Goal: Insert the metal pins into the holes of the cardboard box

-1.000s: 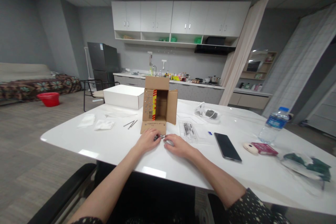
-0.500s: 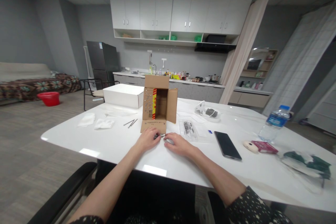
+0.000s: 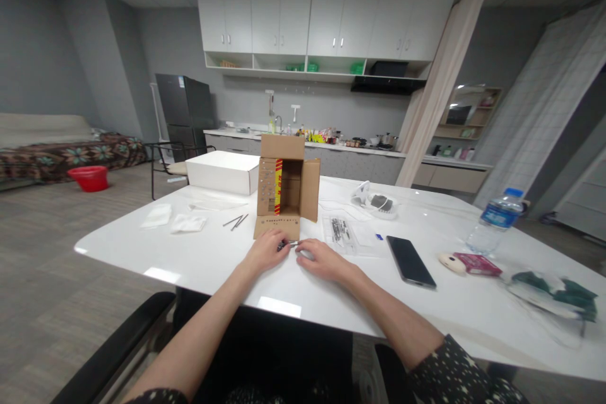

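Both hands rest together on the white counter (image 3: 199, 259), and the grip of each is drawn in: the left hand (image 3: 265, 251) and the right hand (image 3: 322, 260) pinch the two ends of a small metal piece (image 3: 288, 244) between fingertips. The piece is too small to tell what it is. It lies low over the counter, just in front of the open cardboard box (image 3: 284, 192).

Going by size from there: the counter is wide and glossy, with rounded corners. A flat white box (image 3: 222, 172) sits behind and to the left of the cardboard box, which stands on its side with its flaps spread and its lower flap lying toward the hands. A water bottle (image 3: 492, 221) stands well off to the right. A dark green bundle in clear wrapping (image 3: 553, 297) lies near the right edge. A black phone (image 3: 409, 261) lies face up to the right of the right hand. Past the cardboard box lies a white mask-like thing (image 3: 374, 202). A clear bag of small dark parts (image 3: 339, 231) lies just beyond the right hand. Folded white cloths (image 3: 173, 219) rest at the left, and two thin metal rods (image 3: 235, 222) lie between them and the cardboard box.
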Motion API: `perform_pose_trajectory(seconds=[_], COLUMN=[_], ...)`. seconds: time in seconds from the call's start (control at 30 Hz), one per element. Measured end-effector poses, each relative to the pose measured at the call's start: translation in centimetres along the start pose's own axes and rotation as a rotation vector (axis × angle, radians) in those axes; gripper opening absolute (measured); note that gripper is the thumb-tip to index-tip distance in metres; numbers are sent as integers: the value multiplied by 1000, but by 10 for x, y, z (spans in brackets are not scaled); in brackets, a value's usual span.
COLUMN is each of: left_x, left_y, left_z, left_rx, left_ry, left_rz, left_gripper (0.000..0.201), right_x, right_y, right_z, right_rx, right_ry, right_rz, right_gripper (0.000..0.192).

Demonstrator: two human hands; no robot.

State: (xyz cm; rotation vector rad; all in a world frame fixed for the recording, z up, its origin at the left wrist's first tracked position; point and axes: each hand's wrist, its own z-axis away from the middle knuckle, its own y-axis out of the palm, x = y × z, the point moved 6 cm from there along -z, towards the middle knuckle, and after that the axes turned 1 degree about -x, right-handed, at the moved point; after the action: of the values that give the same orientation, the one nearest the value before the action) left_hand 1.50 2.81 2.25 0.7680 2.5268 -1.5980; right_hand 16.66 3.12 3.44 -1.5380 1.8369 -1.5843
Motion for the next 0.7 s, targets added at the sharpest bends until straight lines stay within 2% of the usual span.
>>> perform_pose_trajectory(seconds=[0.7], left_x=[0], left_y=[0], left_z=[0], left_rx=[-9], left_ry=[6], left_rz=[-6], left_gripper=[16], right_x=[-4], right_y=[2], right_z=[0], right_rx=[-14], right_ry=[-8], right_rz=[-19], right_gripper=[25])
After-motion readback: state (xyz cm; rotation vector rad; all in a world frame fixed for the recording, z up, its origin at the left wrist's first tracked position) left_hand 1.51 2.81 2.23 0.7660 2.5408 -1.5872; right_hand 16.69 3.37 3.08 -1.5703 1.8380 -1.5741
